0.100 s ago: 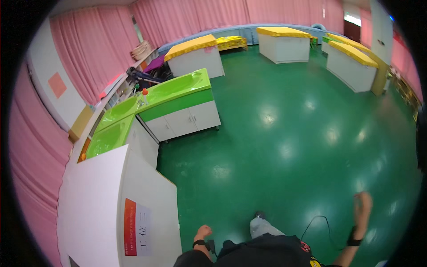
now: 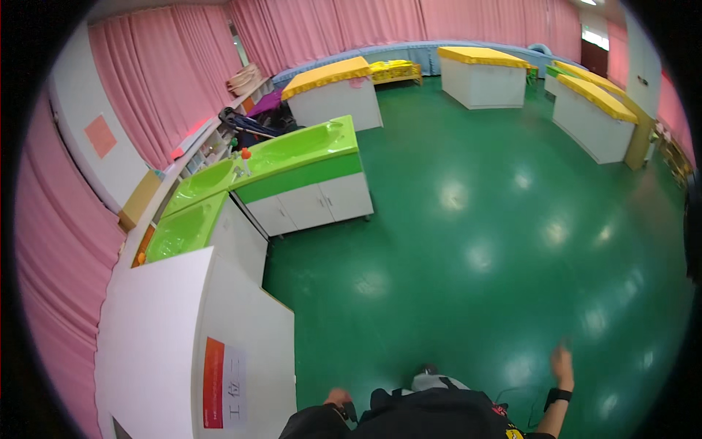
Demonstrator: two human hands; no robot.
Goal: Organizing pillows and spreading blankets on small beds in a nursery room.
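Note:
My left hand (image 2: 338,397) hangs low beside my dark clothing, close to the white cabinet on the left. A black band and a small dark object sit at its wrist, and its fingers are too hidden to read. Out over the green floor (image 2: 439,293), my right hand (image 2: 562,366) hangs open, slightly smeared, touching nothing. A black wristband (image 2: 559,396) circles that wrist. One shoe (image 2: 428,369) and a light trouser leg show below my torso. Part of a thin dark cable curves between my torso and right forearm.
Left of me stands a white cabinet (image 2: 157,333) with a red-and-white sign (image 2: 224,382). Beyond it are green basins (image 2: 295,150) over white cupboards. White blocks with yellow covers (image 2: 482,55) stand farther off. Pink curtains (image 2: 157,80) line the walls.
My right hand has swung inward and lower, and my left hand has dropped back toward my body. The leg shows less, and the room has shifted slightly right in view.

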